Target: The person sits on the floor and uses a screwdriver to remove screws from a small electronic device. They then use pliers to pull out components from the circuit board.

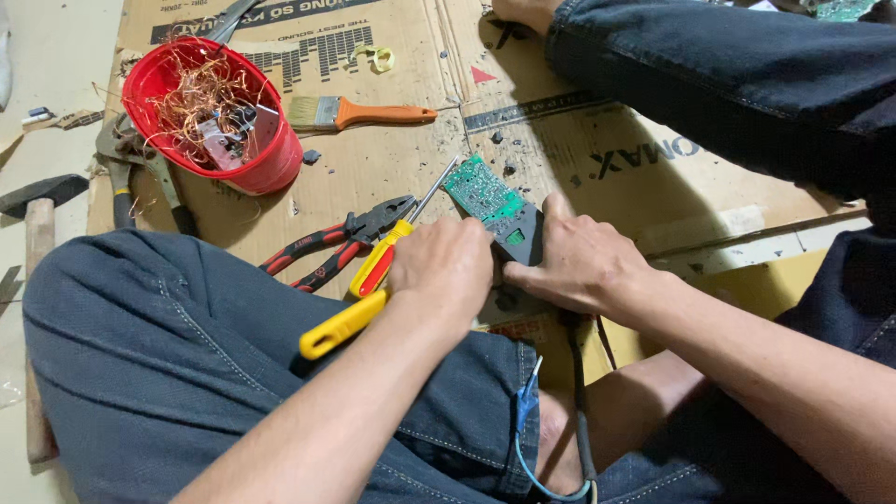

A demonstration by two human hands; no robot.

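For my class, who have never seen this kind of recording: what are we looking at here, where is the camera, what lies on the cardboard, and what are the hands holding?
The camera sits on a seated person's head, looking down past their denim knees. The left hand grips a yellow-handled tool. The right hand steadies a green circuit board in a dark casing. On the cardboard lie a red and yellow screwdriver, red-handled pliers, an orange-handled paintbrush and a red bowl of copper wire. A hammer lies at the left edge.

Green circuit board [483, 193], red bowl [210, 112] of coppery wire [196, 93], orange-handled brush [359, 113], red-and-black pliers [336, 241], yellow-and-red screwdriver [387, 252], yellow tool handle [341, 325], brown printed cardboard [392, 56], dark blue denim.
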